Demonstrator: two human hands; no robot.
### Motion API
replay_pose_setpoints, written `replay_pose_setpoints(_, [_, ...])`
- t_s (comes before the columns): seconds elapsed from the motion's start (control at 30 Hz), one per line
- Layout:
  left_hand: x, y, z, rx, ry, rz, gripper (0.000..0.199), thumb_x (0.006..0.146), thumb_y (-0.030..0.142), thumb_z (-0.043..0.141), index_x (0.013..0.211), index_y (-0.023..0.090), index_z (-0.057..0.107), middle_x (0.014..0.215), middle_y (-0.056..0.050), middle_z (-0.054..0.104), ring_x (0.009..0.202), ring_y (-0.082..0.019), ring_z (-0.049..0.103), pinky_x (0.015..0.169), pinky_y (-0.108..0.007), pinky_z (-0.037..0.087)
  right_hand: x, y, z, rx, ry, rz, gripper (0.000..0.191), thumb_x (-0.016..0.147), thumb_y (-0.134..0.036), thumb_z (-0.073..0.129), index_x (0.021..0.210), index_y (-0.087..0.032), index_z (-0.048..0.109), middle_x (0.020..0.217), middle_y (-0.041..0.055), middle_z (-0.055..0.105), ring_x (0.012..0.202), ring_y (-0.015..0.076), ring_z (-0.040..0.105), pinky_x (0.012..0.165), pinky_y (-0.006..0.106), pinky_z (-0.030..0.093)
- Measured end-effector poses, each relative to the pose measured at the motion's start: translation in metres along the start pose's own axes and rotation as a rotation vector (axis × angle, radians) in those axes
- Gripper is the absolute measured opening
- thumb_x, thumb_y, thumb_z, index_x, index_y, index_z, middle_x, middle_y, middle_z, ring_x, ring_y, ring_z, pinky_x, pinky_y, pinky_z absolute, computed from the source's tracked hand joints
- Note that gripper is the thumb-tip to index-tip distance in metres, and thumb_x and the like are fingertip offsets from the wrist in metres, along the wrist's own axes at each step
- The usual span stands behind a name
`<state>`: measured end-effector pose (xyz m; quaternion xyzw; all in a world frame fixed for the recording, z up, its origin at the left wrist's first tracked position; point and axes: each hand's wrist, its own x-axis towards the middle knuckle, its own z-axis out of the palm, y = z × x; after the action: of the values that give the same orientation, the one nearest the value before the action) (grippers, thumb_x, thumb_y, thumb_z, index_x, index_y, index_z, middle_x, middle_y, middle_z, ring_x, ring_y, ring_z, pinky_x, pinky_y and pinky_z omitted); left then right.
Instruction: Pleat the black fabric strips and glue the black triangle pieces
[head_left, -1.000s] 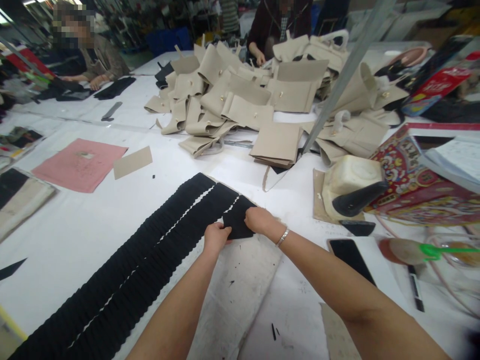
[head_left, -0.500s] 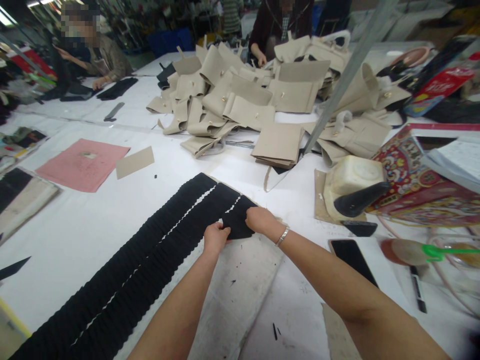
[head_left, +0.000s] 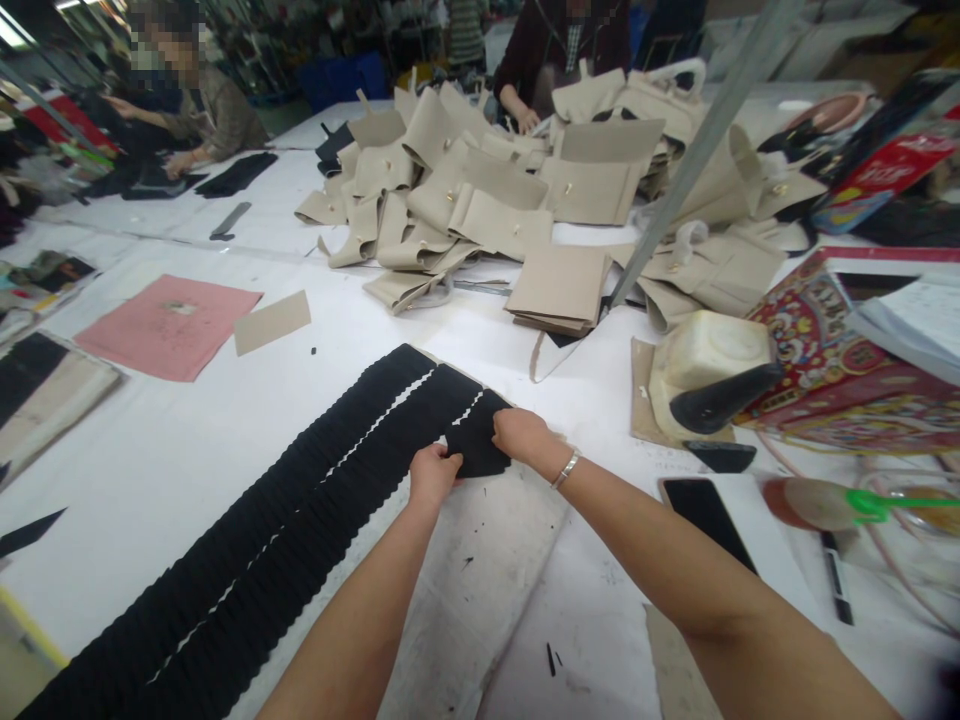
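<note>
**Black piece (head_left: 480, 442) gripped from two sides!**

Left hand (head_left: 433, 472) pinches its near-left side, right hand (head_left: 523, 438) clamps its right edge (bracelet (head_left: 566, 468) gleaming), by the pale board's (head_left: 487, 560) far edge; two black rows (head_left: 375, 465) lie left.

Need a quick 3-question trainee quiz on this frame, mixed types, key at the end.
1. Multiple choice: which of the person's wrists wears the bracelet?
a) left
b) right
c) both

2. True or false: as the camera sees it, the phone lies to the right of the pink sheet.

3. Fill in the colour: the left hand grips the edge of a ____ piece.

Key: 1 b; 2 true; 3 black.
</note>
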<state>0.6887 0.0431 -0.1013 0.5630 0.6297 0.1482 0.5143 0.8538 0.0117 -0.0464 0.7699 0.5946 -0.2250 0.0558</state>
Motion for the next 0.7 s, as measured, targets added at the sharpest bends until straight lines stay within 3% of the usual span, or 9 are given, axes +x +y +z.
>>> replay_pose_setpoints(0.2, [-0.0028, 0.0044, -0.0007, 0.031, 0.008, 0.009, 0.011, 0.064, 0.023, 0.060, 0.065, 0.013, 0.061, 0.064, -0.003, 0.061, 0.056, -0.018, 0.063, 0.044, -0.024, 0.051, 0.0002, -0.0028, 0.0019, 0.018, 0.046, -0.086, 0.026, 0.080, -0.031, 0.051, 0.092, -0.014, 0.066, 0.095, 0.0134, 0.068, 0.090, 0.0239, 0.063, 0.074, 0.029, 0.047])
replay_pose_setpoints(0.43, [-0.0084, 0.0067, -0.0057, 0.108, 0.022, 0.048, 0.016, 0.067, 0.029, 0.059, 0.071, 0.014, 0.061, 0.067, -0.004, 0.063, 0.048, -0.016, 0.061, 0.041, -0.024, 0.048, 0.0061, -0.0022, 0.0064, 0.041, -0.017, -0.060, 0.025, 0.078, -0.031, 0.055, 0.089, -0.014, 0.069, 0.093, 0.0131, 0.069, 0.087, 0.0227, 0.064, 0.071, 0.026, 0.047])
replay_pose_setpoints(0.7, [-0.0060, -0.0023, -0.0089, 0.099, 0.030, 0.032, 0.007, 0.065, 0.019, 0.058, 0.069, 0.014, 0.060, 0.065, -0.003, 0.062, 0.050, -0.015, 0.061, 0.042, -0.021, 0.048, 0.0053, -0.0025, 0.0063, 0.057, 0.010, -0.044, 0.023, 0.077, -0.030, 0.055, 0.086, -0.014, 0.069, 0.090, 0.0124, 0.070, 0.083, 0.0224, 0.064, 0.067, 0.026, 0.047])
